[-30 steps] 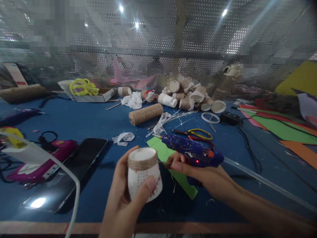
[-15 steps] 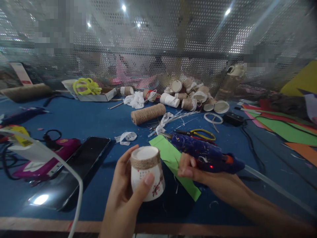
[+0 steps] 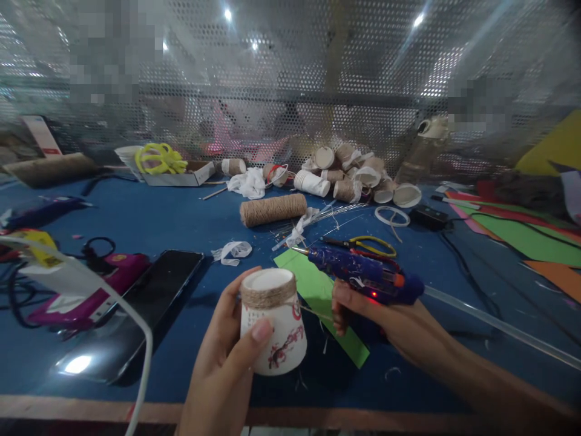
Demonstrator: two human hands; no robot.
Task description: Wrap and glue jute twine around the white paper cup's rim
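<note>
My left hand [image 3: 229, 357] grips an upside-down white paper cup [image 3: 272, 324] with red markings. Jute twine is wound round the cup's upper end, and a loose strand runs off to the right. My right hand [image 3: 381, 318] is wrapped round a blue glue gun [image 3: 363, 271] whose red light glows. Its nozzle points left, above a green paper strip [image 3: 318, 297] lying on the blue table [image 3: 181, 218]. The gun's tip stays a little apart from the cup.
A jute spool [image 3: 272, 209] and a heap of wrapped cups [image 3: 354, 172] lie beyond. Yellow-handled pliers [image 3: 370, 244], a black phone [image 3: 131, 312], a pink glue gun [image 3: 86, 290], a white cable [image 3: 131, 327] and coloured paper sheets [image 3: 521, 236] surround my hands. A perforated metal screen [image 3: 290, 91] closes the back.
My left hand has turned and tilted the cup, bringing more of its red print into sight. The glue gun has shifted back to the left, closer to the cup.
</note>
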